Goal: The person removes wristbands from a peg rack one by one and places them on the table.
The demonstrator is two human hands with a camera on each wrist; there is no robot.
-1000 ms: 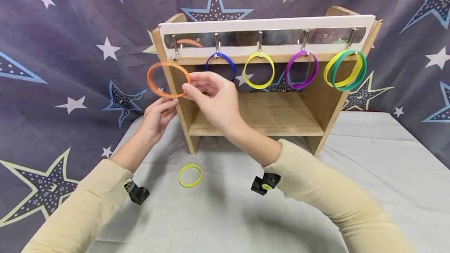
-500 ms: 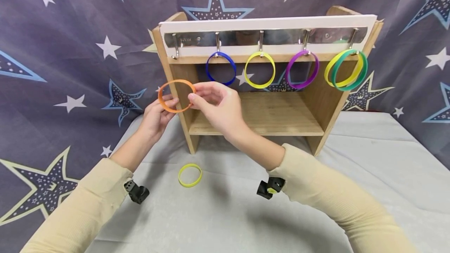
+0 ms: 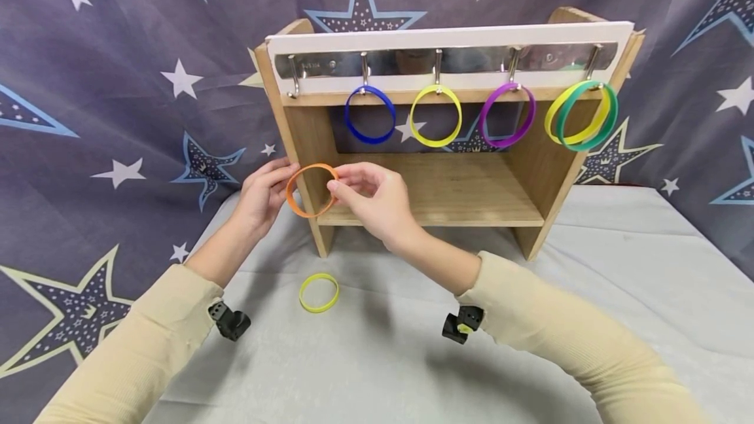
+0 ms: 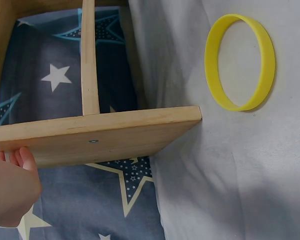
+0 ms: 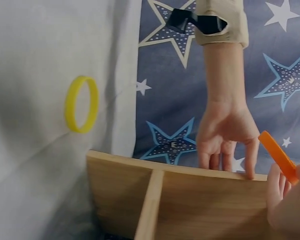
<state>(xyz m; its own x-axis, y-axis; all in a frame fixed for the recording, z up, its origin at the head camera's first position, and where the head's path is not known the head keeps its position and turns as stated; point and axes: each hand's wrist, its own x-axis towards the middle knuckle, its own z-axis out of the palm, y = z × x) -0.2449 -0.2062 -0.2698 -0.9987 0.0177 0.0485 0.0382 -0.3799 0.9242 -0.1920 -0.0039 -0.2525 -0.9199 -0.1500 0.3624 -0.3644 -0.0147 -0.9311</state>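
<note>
An orange silicone wristband (image 3: 289,195) is pinched between the thumb and fingers of my right hand (image 3: 379,205), in front of the wooden rack's left side. In the right wrist view the orange band shows nearly edge-on. My left hand (image 3: 259,198) rests its fingers against the outer face of the rack's left side panel (image 4: 100,135). A blue wristband (image 3: 370,140), a yellow wristband (image 3: 436,143) and a purple wristband (image 3: 501,142) hang from separate hooks. On the rightmost hook hang a green wristband (image 3: 580,146) and another yellow one. The leftmost hook (image 3: 293,77) carries no band.
One more yellow wristband (image 3: 319,310) lies on the grey cloth (image 3: 377,358) in front of the rack. Below the metal hook strip (image 3: 406,63) is a wooden shelf (image 3: 465,188). Star-patterned fabric (image 3: 135,116) hangs behind and to the left.
My right hand has moved down and slightly right with the orange wristband, away from the leftmost hook. My left hand has stayed at the side panel.
</note>
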